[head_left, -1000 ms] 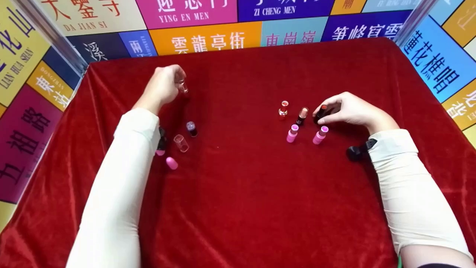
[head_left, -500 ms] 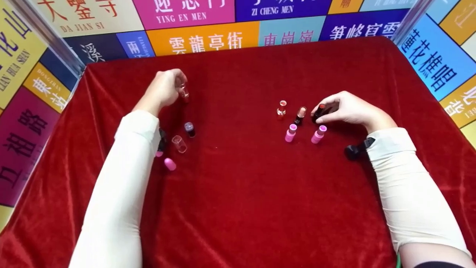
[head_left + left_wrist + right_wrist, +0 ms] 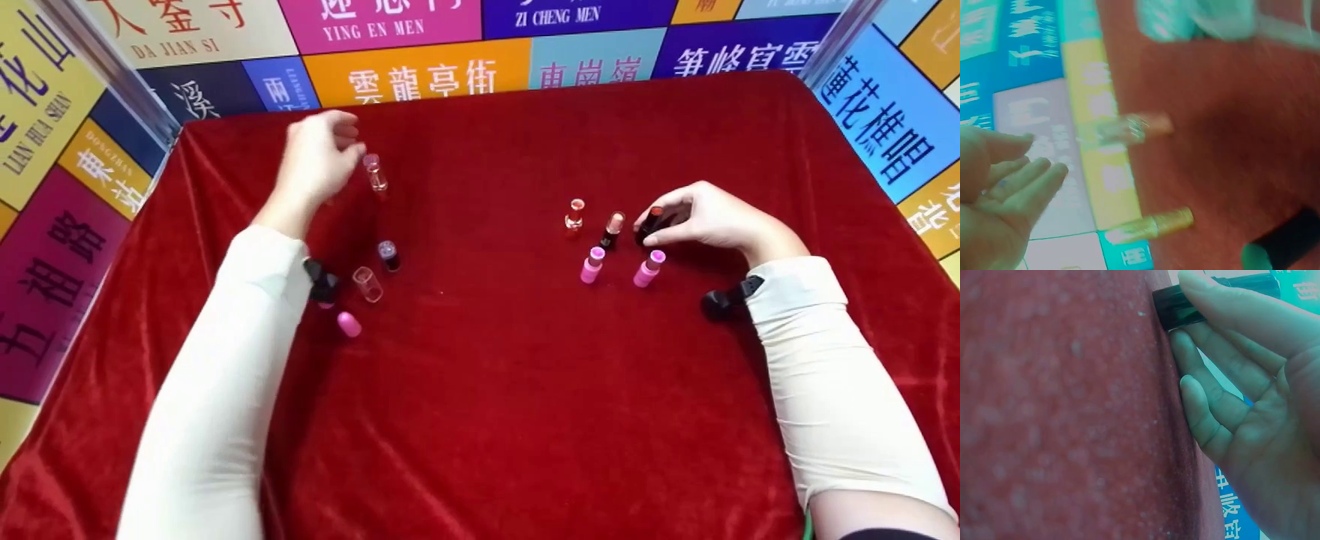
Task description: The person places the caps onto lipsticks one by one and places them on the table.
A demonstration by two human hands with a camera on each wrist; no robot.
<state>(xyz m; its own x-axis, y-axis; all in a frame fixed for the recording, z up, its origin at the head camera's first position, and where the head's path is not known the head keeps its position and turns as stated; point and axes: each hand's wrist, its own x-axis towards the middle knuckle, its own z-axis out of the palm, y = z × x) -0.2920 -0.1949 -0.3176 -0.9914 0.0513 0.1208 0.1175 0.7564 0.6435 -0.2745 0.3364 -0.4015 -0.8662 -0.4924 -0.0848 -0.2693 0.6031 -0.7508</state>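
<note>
In the head view my left hand [image 3: 319,157] is over the far left of the cloth, fingers loosely bent and holding nothing. Just right of its fingertips stands a clear lipstick cap [image 3: 376,174]. The left wrist view shows the same hand [image 3: 1010,191] with extended fingers, apart from a blurred clear tube [image 3: 1134,129]. My right hand [image 3: 709,217] pinches a black lipstick [image 3: 651,223] with a red tip, upright on the cloth. Its base [image 3: 1176,306] is at the cloth in the right wrist view. Beside it stand a black lipstick with a peach tip [image 3: 613,229] and a gold lipstick [image 3: 574,215].
Two pink lipsticks [image 3: 592,265] stand nearer me. On the left are a dark cap with a pale top [image 3: 388,256], a clear cap [image 3: 367,285] and a pink cap [image 3: 349,324]. Red cloth [image 3: 480,390] covers the table; lettered panels [image 3: 420,79] border it.
My left hand has let go of the clear cap and drawn back up and to the left. The right hand keeps its pinch on the black lipstick, nearly still.
</note>
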